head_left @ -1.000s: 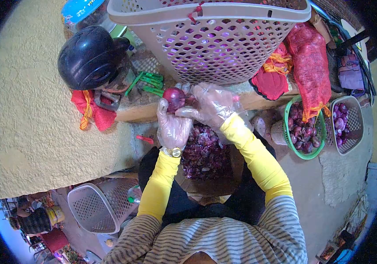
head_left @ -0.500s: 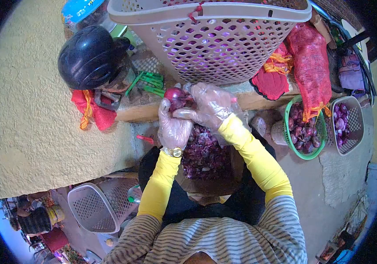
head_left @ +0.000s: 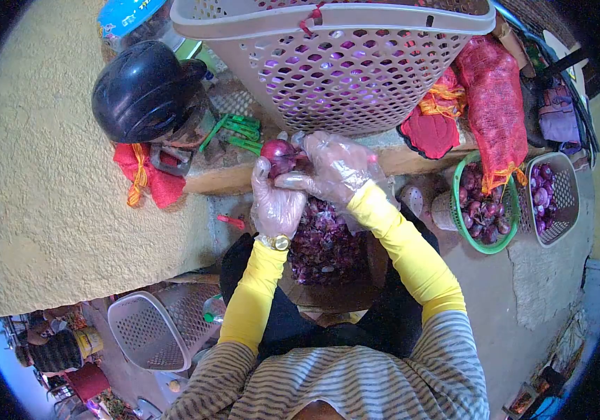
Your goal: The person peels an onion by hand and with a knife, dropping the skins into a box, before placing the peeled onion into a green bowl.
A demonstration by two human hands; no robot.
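Note:
A red onion (head_left: pixel 279 155) with shiny purple skin rests in my left hand (head_left: pixel 277 207), whose gloved fingers are closed round it from below. My right hand (head_left: pixel 338 164), also in a clear plastic glove, is curled against the onion's right side, its thumb stretched toward it. What lies inside the right fingers is hidden. Below both hands, between my knees, a container (head_left: pixel 377 269) holds a heap of dark purple onion skins (head_left: pixel 329 245).
Ahead on a ledge stands a large perforated basket (head_left: pixel 342 77) of onions. A dark helmet (head_left: pixel 139 91) and green clips (head_left: pixel 242 127) sit to its left. At right are a red mesh sack (head_left: pixel 492 105), a green-rimmed basket (head_left: pixel 485 248) and a grey basket (head_left: pixel 569 203), both with onions.
Almost nothing differs. Both hands stay at the same place, with the onion turned very slightly in the left one.

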